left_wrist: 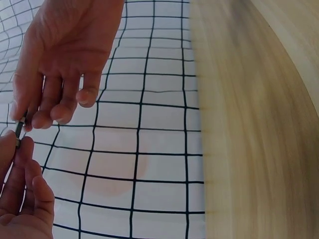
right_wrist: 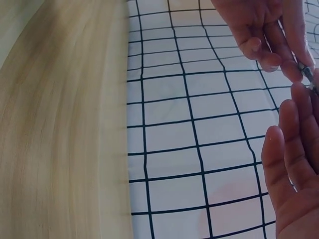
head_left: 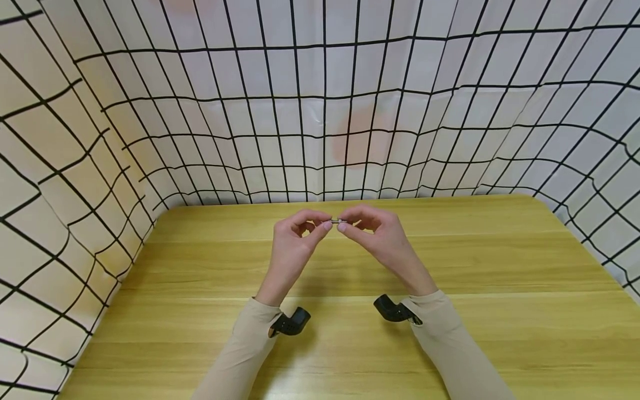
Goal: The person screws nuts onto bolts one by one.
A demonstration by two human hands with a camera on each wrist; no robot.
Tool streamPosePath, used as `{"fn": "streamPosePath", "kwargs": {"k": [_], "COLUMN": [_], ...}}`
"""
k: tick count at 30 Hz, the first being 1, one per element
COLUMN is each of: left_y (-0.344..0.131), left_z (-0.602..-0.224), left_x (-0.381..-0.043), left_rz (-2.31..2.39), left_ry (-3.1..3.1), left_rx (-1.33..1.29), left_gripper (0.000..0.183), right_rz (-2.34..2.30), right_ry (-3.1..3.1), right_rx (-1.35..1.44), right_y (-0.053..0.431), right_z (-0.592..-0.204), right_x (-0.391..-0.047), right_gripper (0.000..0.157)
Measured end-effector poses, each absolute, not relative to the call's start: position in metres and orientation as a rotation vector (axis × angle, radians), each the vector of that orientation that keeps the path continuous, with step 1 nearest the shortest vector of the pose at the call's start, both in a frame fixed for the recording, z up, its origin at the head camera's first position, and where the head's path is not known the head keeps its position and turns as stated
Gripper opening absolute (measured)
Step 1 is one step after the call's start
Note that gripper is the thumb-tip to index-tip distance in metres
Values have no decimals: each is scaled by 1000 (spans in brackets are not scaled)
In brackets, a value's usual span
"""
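Note:
A small metal bolt (head_left: 335,221) spans the short gap between the fingertips of both hands, lying roughly level above the table. My left hand (head_left: 295,239) pinches one end of it between thumb and index finger. Thumb and index finger of my right hand (head_left: 382,236) pinch a small nut (head_left: 340,221) at the other end, partly covered by the fingertips. In the left wrist view the bolt (left_wrist: 20,128) appears at the left edge between the two hands. The right wrist view shows the bolt (right_wrist: 305,71) at the right edge, mostly hidden by fingers.
Below the hands lies a wooden table (head_left: 200,278). A white wall covering with a black grid (head_left: 280,111) rises behind the table and along both sides. Black wrist mounts (head_left: 295,321) stick out from both beige sleeves (head_left: 447,328).

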State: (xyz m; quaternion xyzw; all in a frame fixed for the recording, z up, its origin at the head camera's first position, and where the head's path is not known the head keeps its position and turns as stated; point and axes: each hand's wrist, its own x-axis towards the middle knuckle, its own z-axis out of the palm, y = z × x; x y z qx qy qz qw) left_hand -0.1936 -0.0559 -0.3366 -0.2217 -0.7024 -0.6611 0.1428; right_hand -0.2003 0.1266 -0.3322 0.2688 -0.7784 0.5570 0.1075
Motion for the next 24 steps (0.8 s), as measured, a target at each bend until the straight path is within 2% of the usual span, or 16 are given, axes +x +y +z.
{"fn": "streamPosePath", "kwargs": {"k": [13,24], "left_y": [-55,-55], "left_z": [-339,-337], "left_x": [-194,-193], "left_rz": [-1924,-1885], "left_ry": [-2016,-2031], "left_rx": [-641,-619], "left_gripper": [10,10], "right_rz": [1670,1632], "right_ry": [-2389,-2337], "right_rx": [716,772], "right_y": [125,124], "right_z": [-332,-333], "right_x": [-198,-200], "right_gripper": [11,25]}}
